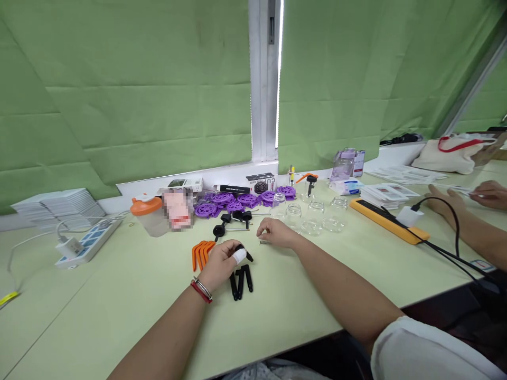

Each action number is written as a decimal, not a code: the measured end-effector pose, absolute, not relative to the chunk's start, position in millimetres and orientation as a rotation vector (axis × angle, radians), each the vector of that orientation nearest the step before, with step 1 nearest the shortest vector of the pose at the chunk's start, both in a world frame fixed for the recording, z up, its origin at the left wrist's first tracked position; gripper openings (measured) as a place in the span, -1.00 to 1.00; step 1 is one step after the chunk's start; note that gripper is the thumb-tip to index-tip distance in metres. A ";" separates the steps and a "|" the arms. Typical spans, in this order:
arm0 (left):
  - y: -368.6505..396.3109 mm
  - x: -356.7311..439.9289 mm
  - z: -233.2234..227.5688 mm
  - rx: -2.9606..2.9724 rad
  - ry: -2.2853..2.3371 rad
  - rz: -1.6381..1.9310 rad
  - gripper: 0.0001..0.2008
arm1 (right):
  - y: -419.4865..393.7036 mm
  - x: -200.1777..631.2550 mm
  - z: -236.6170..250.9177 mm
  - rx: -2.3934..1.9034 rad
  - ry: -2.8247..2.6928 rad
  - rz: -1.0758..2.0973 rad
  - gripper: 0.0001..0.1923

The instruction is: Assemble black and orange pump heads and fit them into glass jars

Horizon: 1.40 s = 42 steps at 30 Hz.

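Observation:
My left hand, with a white wrap on the thumb, is closed around a black plastic tube-like piece that sticks out past the thumb. Below it on the table lie several similar black pieces. Beside its knuckles rest several bent orange strips. My right hand is low over the table with its fingers curled together. Just under that hand lies a small metal coil spring; whether the fingertips grip anything is hidden. Black round-headed parts with metal rods lie beyond my hands.
Purple wheel-like parts and clear glass jars stand toward the back. An orange-lidded cup and a white power strip are left. An orange power strip with cables lies right, near another person's hands.

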<state>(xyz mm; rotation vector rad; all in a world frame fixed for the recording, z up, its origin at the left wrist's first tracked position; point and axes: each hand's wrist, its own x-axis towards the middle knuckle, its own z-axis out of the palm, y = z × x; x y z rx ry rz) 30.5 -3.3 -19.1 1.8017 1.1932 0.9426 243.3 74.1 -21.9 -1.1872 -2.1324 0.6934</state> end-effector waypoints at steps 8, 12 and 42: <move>-12.8 42.8 -16.1 2.224 1.140 0.798 -0.85 | 83.0 240.3 -39.1 -1.196 -2.311 0.617 -0.86; -12.1 42.0 -16.8 2.292 1.141 0.745 -0.87 | 85.4 238.7 -44.2 -1.183 -2.352 0.628 -0.89; -5.3 39.1 -25.3 2.398 1.166 0.718 -0.88 | 49.7 230.4 -2.1 -0.601 -2.250 1.161 -0.86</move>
